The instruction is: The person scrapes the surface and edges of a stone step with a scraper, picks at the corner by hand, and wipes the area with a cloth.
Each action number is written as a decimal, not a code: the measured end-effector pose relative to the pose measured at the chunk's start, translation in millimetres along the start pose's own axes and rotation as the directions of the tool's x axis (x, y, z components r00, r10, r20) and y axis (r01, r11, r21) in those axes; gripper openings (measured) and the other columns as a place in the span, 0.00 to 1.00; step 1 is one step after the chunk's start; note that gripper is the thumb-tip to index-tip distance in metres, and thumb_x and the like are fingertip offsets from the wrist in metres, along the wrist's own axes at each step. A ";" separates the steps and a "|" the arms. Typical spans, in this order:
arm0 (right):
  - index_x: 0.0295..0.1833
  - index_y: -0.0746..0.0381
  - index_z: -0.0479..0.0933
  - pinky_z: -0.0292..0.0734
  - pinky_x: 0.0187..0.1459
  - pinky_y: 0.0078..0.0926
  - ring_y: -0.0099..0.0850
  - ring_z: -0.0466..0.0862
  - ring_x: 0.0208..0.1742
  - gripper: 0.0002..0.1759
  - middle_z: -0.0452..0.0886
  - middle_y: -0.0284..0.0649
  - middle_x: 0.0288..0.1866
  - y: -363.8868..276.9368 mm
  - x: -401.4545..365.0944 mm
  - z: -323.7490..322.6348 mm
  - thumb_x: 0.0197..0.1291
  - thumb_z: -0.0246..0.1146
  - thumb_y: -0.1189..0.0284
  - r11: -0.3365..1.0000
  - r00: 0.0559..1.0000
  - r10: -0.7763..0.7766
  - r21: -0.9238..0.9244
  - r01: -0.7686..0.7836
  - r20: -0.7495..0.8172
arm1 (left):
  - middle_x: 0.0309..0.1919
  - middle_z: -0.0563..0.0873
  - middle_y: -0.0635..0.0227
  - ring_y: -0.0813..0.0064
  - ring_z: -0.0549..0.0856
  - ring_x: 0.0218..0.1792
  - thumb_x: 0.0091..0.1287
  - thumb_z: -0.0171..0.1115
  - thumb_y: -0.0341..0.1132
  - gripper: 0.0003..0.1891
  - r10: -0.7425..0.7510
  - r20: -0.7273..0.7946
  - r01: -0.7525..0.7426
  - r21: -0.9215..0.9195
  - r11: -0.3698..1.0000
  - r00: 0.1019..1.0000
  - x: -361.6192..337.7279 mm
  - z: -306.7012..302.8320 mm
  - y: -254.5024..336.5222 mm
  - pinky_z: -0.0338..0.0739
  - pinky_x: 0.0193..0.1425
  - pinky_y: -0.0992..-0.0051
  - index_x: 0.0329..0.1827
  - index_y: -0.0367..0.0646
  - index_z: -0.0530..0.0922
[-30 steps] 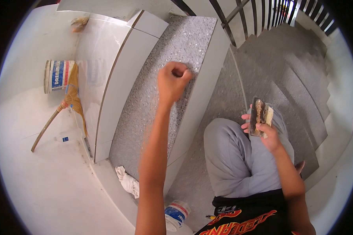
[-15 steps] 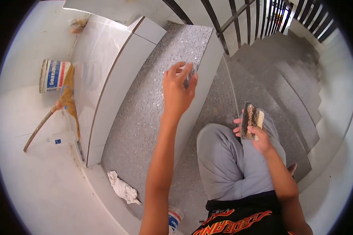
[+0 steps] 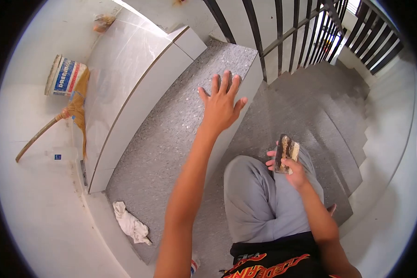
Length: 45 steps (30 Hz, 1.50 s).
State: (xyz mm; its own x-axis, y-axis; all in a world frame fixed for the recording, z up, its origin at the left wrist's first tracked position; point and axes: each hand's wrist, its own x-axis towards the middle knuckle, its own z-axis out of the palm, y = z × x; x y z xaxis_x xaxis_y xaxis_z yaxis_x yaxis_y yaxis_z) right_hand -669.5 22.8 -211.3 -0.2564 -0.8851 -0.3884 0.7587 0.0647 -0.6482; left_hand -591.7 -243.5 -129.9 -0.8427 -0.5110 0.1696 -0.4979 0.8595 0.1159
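Note:
My left hand (image 3: 221, 105) is spread over a speckled grey stone step (image 3: 171, 116), fingers apart and pointing toward its far end. It appears to rest on or just above the surface, and nothing shows in it. Low by my knee, my right hand (image 3: 295, 172) grips a small flat trowel (image 3: 283, 155) with a dark, crusted rectangular blade and a pale handle. A crumpled white cloth (image 3: 131, 224) lies at the near left end of the step.
At left, a broom (image 3: 74, 111) leans by a labelled white bucket (image 3: 65, 76). A pale tiled upper step (image 3: 125, 51) rises beside my step. Dark metal railings (image 3: 282, 32) stand at the back, and grey stairs (image 3: 329, 106) descend on the right.
My left hand has gone from curled fingers to a flat, spread palm. The trowel stays in my right hand. The whole view has shifted slightly.

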 end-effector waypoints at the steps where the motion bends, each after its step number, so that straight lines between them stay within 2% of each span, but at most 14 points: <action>1: 0.72 0.63 0.54 0.77 0.52 0.37 0.42 0.81 0.51 0.35 0.74 0.52 0.60 0.5 0.4 -0.8 0.57 0.51 0.71 1.000 1.000 0.000 0.006 0.000 0.003 | 0.73 0.57 0.50 0.46 0.53 0.74 0.68 0.54 0.53 0.30 -0.020 0.023 0.020 0.013 1.000 1.000 10.8 -0.4 1.0 0.48 0.63 0.27 0.72 0.54 0.63; 10: 0.69 0.64 0.58 0.78 0.51 0.37 0.41 0.81 0.50 0.31 0.74 0.51 0.59 2.0 1.2 -0.1 0.59 0.53 0.70 1.000 0.999 0.002 -0.001 -0.002 -0.032 | 0.74 0.53 0.48 0.36 0.50 0.72 0.68 0.50 0.59 0.28 -0.036 0.092 0.042 -0.072 0.997 0.995 66.8 -0.2 7.6 0.45 0.58 0.20 0.70 0.66 0.66; 14: 0.67 0.64 0.59 0.79 0.51 0.38 0.40 0.81 0.49 0.27 0.74 0.51 0.58 4.9 -1.4 -2.6 0.63 0.52 0.71 1.000 0.999 0.012 0.015 -0.011 -0.045 | 0.74 0.53 0.49 0.41 0.50 0.74 0.67 0.49 0.62 0.30 -0.048 0.019 0.049 -0.060 0.997 0.999 73.6 8.3 14.7 0.46 0.61 0.24 0.69 0.61 0.68; 16: 0.66 0.64 0.62 0.79 0.52 0.37 0.40 0.81 0.49 0.25 0.77 0.49 0.55 4.4 -0.2 -2.6 0.64 0.52 0.70 0.998 0.999 -0.025 0.052 0.027 -0.032 | 0.70 0.63 0.50 0.53 0.56 0.73 0.68 0.48 0.61 0.30 -0.082 -0.082 0.058 -0.262 0.963 0.993 74.8 14.4 9.5 0.49 0.67 0.33 0.65 0.50 0.72; 17: 0.66 0.64 0.62 0.79 0.52 0.37 0.40 0.81 0.49 0.25 0.77 0.49 0.55 4.8 0.4 -2.6 0.64 0.52 0.70 0.997 0.998 -0.045 0.057 0.046 -0.032 | 0.55 0.80 0.55 0.64 0.75 0.61 0.69 0.53 0.54 0.24 -0.183 -0.214 -0.013 -0.683 0.730 0.959 64.9 15.5 6.2 0.63 0.65 0.50 0.49 0.42 0.82; 19: 0.62 0.64 0.67 0.77 0.50 0.30 0.31 0.81 0.48 0.21 0.79 0.43 0.50 11.1 0.3 -1.2 0.64 0.53 0.70 0.997 0.995 -0.057 0.045 0.061 -0.077 | 0.40 0.87 0.60 0.70 0.84 0.43 0.69 0.56 0.46 0.17 -0.300 -0.047 0.104 -0.878 0.467 0.953 31.0 2.4 2.5 0.74 0.53 0.69 0.41 0.39 0.83; 21: 0.58 0.64 0.70 0.76 0.46 0.27 0.27 0.80 0.45 0.18 0.80 0.40 0.46 20.2 5.6 -1.2 0.64 0.55 0.71 0.980 0.968 -0.170 -0.133 0.147 -0.183 | 0.33 0.87 0.61 0.74 0.83 0.33 0.67 0.59 0.39 0.12 -0.312 -0.132 0.109 -0.753 0.649 0.941 -5.5 -6.3 5.7 0.75 0.42 0.79 0.38 0.38 0.83; 23: 0.45 0.65 0.78 0.73 0.36 0.22 0.18 0.78 0.36 0.09 0.82 0.32 0.36 11.3 10.3 8.2 0.61 0.60 0.74 0.821 0.853 -0.449 -0.500 0.275 -0.268 | 0.37 0.86 0.60 0.71 0.84 0.38 0.65 0.60 0.38 0.11 -0.266 -0.107 0.100 -0.745 0.660 0.958 -25.5 -18.6 -4.9 0.74 0.47 0.76 0.41 0.39 0.83; 25: 0.38 0.65 0.80 0.74 0.33 0.23 0.19 0.79 0.32 0.06 0.82 0.32 0.31 -17.1 27.5 25.4 0.58 0.63 0.73 0.743 0.824 -0.544 -0.549 0.384 -0.160 | 0.42 0.86 0.59 0.67 0.84 0.43 0.63 0.62 0.36 0.11 -0.237 -0.098 0.087 -0.743 0.664 0.967 -40.1 -27.8 -2.8 0.74 0.52 0.73 0.44 0.40 0.82; 26: 0.42 0.65 0.79 0.75 0.36 0.23 0.20 0.80 0.35 0.09 0.82 0.34 0.35 -35.0 37.5 37.9 0.57 0.64 0.74 0.754 0.848 -0.501 -0.567 0.331 -0.172 | 0.48 0.83 0.58 0.64 0.81 0.50 0.61 0.62 0.34 0.15 -0.046 -0.155 -0.068 -0.652 0.755 0.987 -44.0 -32.4 0.6 0.70 0.58 0.67 0.51 0.42 0.80; 28: 0.47 0.66 0.78 0.76 0.39 0.24 0.22 0.81 0.38 0.13 0.82 0.36 0.39 -61.1 66.9 57.1 0.56 0.64 0.75 0.756 0.865 -0.469 -0.588 0.287 -0.180 | 0.55 0.80 0.58 0.61 0.78 0.57 0.58 0.63 0.32 0.21 0.155 -0.198 -0.239 -0.539 0.808 0.968 -43.3 -41.0 10.8 0.66 0.65 0.62 0.57 0.44 0.77; 30: 0.44 0.66 0.78 0.78 0.35 0.25 0.24 0.83 0.37 0.12 0.82 0.38 0.38 -74.2 102.0 68.7 0.55 0.64 0.73 0.863 0.866 -0.469 -0.296 0.409 -0.173 | 0.65 0.72 0.61 0.61 0.67 0.68 0.54 0.67 0.31 0.34 0.250 -0.134 -0.279 -0.281 0.918 0.959 -39.5 -43.9 28.7 0.54 0.72 0.51 0.67 0.47 0.67; 33: 0.38 0.70 0.80 0.78 0.31 0.26 0.25 0.82 0.31 0.11 0.82 0.39 0.32 -98.6 131.4 93.0 0.54 0.63 0.71 0.946 0.909 -0.319 -0.144 0.289 -0.269 | 0.65 0.73 0.66 0.62 0.68 0.68 0.53 0.67 0.29 0.35 0.245 -0.201 -0.295 -0.273 0.916 0.948 -13.4 -21.1 20.7 0.52 0.72 0.45 0.67 0.49 0.68; 45: 0.42 0.69 0.77 0.84 0.24 0.24 0.29 0.84 0.29 0.12 0.81 0.42 0.35 -140.7 169.0 105.6 0.56 0.57 0.71 0.927 0.917 -0.289 -0.320 0.196 -0.276 | 0.63 0.75 0.72 0.57 0.67 0.68 0.60 0.60 0.25 0.28 0.166 -0.223 -0.225 -0.273 0.935 0.961 45.2 14.1 1.4 0.49 0.65 0.30 0.64 0.56 0.71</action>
State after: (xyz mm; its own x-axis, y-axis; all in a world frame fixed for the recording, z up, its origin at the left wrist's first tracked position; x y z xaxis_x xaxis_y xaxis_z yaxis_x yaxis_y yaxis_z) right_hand -756.3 -184.5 -116.5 -0.6197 -0.7027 -0.3495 0.4610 0.0344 -0.8867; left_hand -633.4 -265.2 -135.9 -0.8466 -0.3509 0.4001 -0.2198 0.9153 0.3375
